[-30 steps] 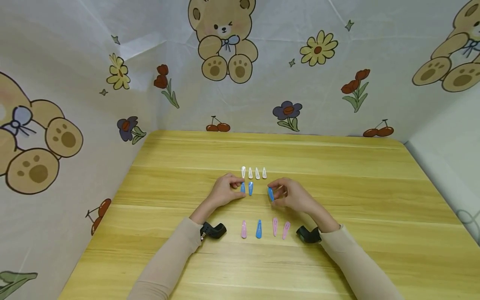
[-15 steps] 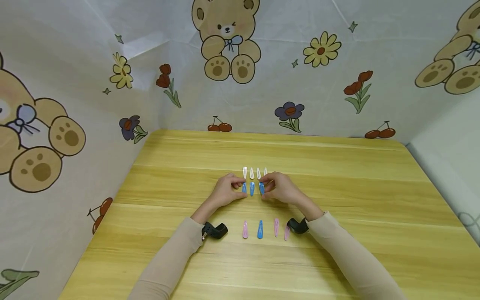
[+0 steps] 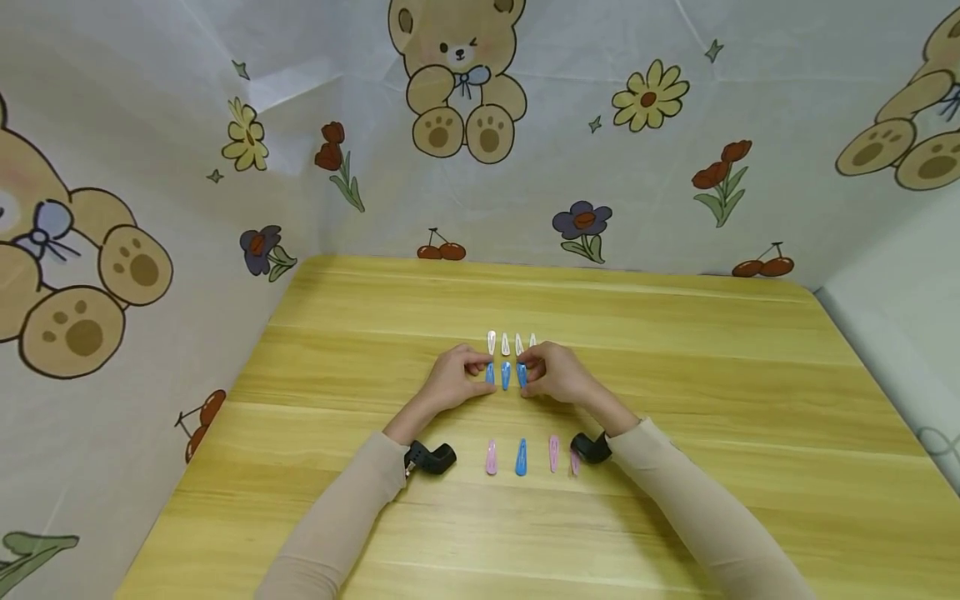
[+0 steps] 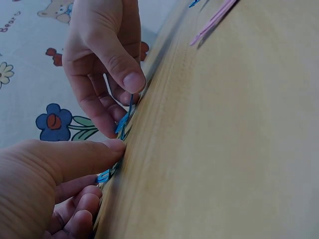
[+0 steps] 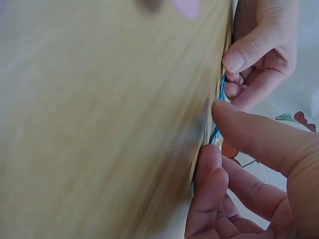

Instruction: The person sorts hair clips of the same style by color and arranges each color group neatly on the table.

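Observation:
In the head view my left hand (image 3: 452, 380) pinches the leftmost blue snap hair clip (image 3: 490, 374) by its ends, thumb nearer me. My right hand (image 3: 561, 374) pinches another blue hair clip (image 3: 522, 375) at the right end of the same short row. Between them a third blue clip (image 3: 506, 375) lies on the wood, touched by neither hand. Just beyond runs a row of several white hair clips (image 3: 505, 343), the rightmost partly covered by my right hand. In the left wrist view the left thumb hides part of its blue clip (image 4: 103, 176).
Nearer me on the wooden table (image 3: 420, 550) lie a pink clip (image 3: 491, 457), a blue clip (image 3: 521, 457) and two more pink ones. The right wrist camera (image 3: 591, 448) partly covers the last pink clip (image 3: 575, 463). A bear-printed cloth (image 3: 525, 200) stands behind the table.
My right hand has moved left, bringing its blue clip down beside the middle blue one, in line with the row. My left hand has kept its place on the leftmost clip.

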Tool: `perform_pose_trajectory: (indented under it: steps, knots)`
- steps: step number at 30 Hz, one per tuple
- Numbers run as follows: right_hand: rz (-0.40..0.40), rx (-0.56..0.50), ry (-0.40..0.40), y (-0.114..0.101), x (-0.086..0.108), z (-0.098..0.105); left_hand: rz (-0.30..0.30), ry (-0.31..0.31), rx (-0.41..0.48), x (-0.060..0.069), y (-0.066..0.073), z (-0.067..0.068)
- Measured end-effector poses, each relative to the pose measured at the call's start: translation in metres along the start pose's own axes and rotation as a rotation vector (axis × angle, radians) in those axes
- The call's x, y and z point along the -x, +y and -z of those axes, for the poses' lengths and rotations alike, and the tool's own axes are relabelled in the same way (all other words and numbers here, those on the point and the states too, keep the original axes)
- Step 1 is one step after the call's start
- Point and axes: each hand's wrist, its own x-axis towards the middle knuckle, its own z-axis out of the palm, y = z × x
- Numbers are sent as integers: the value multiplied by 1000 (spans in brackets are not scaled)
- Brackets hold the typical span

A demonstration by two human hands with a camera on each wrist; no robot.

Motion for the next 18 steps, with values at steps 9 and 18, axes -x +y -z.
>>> perform_pose_trajectory:
  steps: [9,18]
  knots:
    - [43,37,12,-1,8,1,5,-10,3,1,0,-1]
    - [158,21,118,-9,53,11,4,-4,8,1,1,1]
